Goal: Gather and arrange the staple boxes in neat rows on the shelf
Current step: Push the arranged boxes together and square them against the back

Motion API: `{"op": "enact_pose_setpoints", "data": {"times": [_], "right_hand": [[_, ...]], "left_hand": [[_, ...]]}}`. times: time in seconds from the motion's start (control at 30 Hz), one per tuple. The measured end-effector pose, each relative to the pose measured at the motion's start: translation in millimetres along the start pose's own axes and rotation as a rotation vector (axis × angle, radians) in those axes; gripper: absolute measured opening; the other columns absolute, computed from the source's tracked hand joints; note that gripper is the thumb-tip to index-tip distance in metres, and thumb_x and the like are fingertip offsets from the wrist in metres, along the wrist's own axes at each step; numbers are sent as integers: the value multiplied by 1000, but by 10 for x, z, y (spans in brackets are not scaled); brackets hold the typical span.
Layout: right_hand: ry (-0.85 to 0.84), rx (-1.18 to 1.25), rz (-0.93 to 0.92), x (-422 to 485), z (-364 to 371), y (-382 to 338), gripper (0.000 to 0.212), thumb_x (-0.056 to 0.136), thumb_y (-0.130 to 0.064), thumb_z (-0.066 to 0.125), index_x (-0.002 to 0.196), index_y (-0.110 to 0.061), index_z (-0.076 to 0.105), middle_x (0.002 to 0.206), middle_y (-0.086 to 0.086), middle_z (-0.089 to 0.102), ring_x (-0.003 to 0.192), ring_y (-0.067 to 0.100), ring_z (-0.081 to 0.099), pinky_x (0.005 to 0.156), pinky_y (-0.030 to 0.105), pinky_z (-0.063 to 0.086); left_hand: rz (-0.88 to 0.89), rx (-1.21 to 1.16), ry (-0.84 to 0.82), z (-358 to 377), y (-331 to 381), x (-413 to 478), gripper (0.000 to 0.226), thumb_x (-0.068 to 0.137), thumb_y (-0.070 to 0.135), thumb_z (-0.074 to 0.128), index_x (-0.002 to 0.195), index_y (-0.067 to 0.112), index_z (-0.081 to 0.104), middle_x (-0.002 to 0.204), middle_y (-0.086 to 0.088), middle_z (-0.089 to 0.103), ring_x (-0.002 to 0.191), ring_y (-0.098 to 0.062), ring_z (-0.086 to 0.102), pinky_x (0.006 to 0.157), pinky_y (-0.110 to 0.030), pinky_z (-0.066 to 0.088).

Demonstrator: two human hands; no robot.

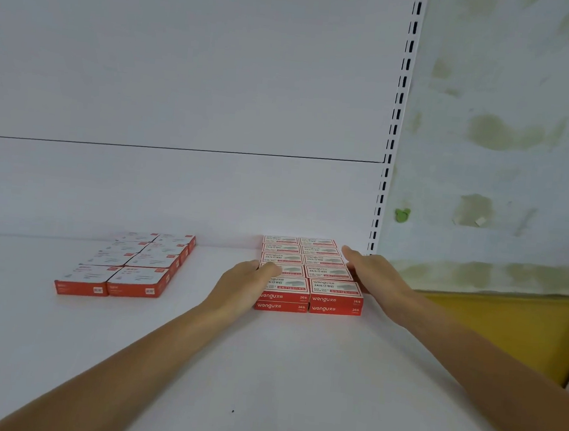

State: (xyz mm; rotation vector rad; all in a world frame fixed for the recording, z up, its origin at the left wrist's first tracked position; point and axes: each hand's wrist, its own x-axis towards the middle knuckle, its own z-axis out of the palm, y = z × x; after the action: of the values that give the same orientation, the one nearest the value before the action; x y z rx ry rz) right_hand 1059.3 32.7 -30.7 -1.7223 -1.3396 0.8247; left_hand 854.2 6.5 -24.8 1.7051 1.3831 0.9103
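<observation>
The left grip is lying flat against the left flank of the block of staple boxes, fingers nearly straight, with their tips resting over the top edge of a box. The right grip is mirroring it on the right flank, fingers extended along the boxes toward the back. Neither is pinching anything; both are spread and bracing the block from the sides.

The block is sitting right of the frame's centre on the white shelf, two columns wide and several rows deep. It is stacked two high at the front, and its far end is lying close to the back panel. A second batch of boxes is lying well apart at the left of the frame, also two columns wide, with white faces showing on top.

These small cardboard boxes are probably stiff and dense for their size, so they are likely sliding easily on the smooth shelf. The layers may be shearing or the rows buckling if only one side is pushed. Squeezing evenly on both long flanks, low enough to catch the bottom layer, is looking like the safest hold. Single boxes are better pinched across their short sides. To my eye the rows here are looking nearly squared.
</observation>
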Motion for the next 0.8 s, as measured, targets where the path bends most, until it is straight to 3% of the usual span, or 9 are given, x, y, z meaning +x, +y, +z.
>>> {"op": "enact_pose_setpoints", "data": {"times": [0.17, 0.43, 0.57, 0.7, 0.8], "right_hand": [[8, 1, -21, -45, 19, -23, 48, 93, -48, 36, 93, -14, 69, 94, 3, 72, 90, 21, 66, 85, 32, 46], [6, -23, -32, -100, 24, -38, 50, 92, -52, 35, 96, -15, 69, 97, 2, 71, 92, 20, 65, 91, 36, 46], [55, -104, -24, -183, 6, -57, 54, 95, -49, 28, 101, -10, 65, 101, 6, 68, 95, 21, 62, 76, 31, 41], [67, -79, -41, -252, 9, -48, 53, 95, -46, 30, 92, -9, 68, 95, 6, 70, 86, 19, 63, 67, 29, 41], [74, -83, -58, -266, 17, -54, 54, 94, -48, 32, 91, -9, 69, 93, 5, 70, 86, 19, 64, 75, 31, 44]], "left_hand": [[-13, 8, -2, 17, -7, 1, 22, 90, 34, 46, 100, 26, 64, 97, 11, 68, 94, -7, 62, 79, -18, 42], [-23, -8, -8, -23, 0, 0, 24, 89, 32, 49, 100, 20, 66, 98, 8, 70, 96, -11, 63, 85, -25, 44], [0, 62, 36, -46, 6, 13, 32, 92, 32, 43, 98, 9, 65, 91, 5, 69, 83, -7, 61, 67, -17, 41], [-3, 25, 47, -29, -4, 24, 32, 95, 28, 36, 93, 16, 66, 89, 4, 67, 79, -7, 59, 67, -18, 39], [-18, 8, 62, -6, -2, 19, 32, 95, 28, 34, 91, 15, 63, 90, 2, 66, 76, -6, 57, 65, -20, 38]]}}
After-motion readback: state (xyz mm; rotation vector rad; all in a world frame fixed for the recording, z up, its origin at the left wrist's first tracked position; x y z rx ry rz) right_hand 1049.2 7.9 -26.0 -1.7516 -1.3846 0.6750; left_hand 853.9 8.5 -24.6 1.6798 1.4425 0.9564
